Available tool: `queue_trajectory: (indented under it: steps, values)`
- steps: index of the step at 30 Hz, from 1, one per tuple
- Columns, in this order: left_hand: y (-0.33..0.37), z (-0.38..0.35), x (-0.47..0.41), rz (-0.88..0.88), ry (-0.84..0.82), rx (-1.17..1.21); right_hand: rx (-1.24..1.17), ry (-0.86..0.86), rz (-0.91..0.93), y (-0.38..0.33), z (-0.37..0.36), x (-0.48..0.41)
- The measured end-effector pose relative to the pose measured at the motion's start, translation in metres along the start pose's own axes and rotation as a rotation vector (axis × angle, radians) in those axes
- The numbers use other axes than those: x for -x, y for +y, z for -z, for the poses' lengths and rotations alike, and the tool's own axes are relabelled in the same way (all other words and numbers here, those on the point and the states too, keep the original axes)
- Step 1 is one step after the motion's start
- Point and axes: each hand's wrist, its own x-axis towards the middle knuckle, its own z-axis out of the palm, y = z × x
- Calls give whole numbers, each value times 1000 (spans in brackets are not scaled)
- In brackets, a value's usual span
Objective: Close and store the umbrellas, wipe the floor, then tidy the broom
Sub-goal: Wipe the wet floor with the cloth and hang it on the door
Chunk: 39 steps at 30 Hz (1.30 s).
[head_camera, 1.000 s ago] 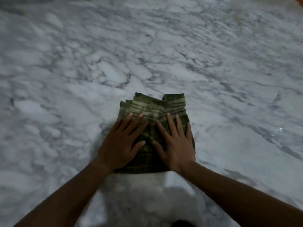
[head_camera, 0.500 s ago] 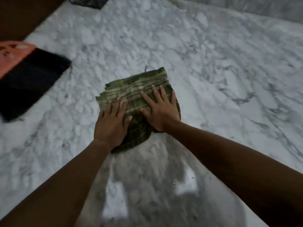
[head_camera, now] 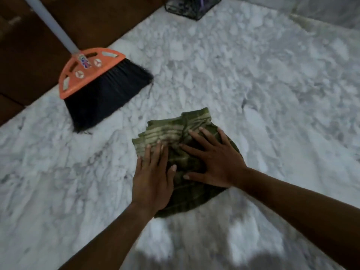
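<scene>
A folded green striped cloth (head_camera: 175,129) lies on the white marble floor (head_camera: 253,75). My left hand (head_camera: 153,178) presses flat on its left side, fingers straight. My right hand (head_camera: 214,162) presses on its right side with fingers spread. A broom (head_camera: 97,78) with an orange head, black bristles and a grey handle stands at the upper left, its bristles on the floor. No umbrella is in view.
Dark brown wooden furniture (head_camera: 29,55) runs along the upper left behind the broom. A dark wire basket (head_camera: 191,6) stands on the floor at the top centre. A marble wall or step (head_camera: 321,8) rises at the top right.
Both hands have slid the cloth across the floor toward the broom. The view has swung, and the whole broom head and the wire basket have come into sight.
</scene>
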Motion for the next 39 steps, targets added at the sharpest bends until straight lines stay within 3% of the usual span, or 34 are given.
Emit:
queue_trajectory:
  steps: [6,10,12,18,24,29,34,37,39]
  values:
    - [-64,3,-44,175,33,5,-16,63,-105,-41,-2,-93]
    - [-57,9,-47,176,15,23,30,33,154,-9,5,-111]
    - [-45,11,-68,105,4,47,19,9,180,27,13,-123]
    - [35,12,-206,-73,40,151,-35,89,-289,138,36,-142]
    - [134,19,-297,-288,-126,90,-62,196,-683,225,39,-79]
    - [196,10,-253,-472,-78,40,-37,230,-907,212,27,8]
    - [166,7,-135,-648,68,160,-101,229,-906,112,10,86]
    - [145,40,-57,-604,-137,152,-147,132,-820,41,14,129]
    - [139,86,-28,-540,-335,41,-252,-102,-796,21,55,137]
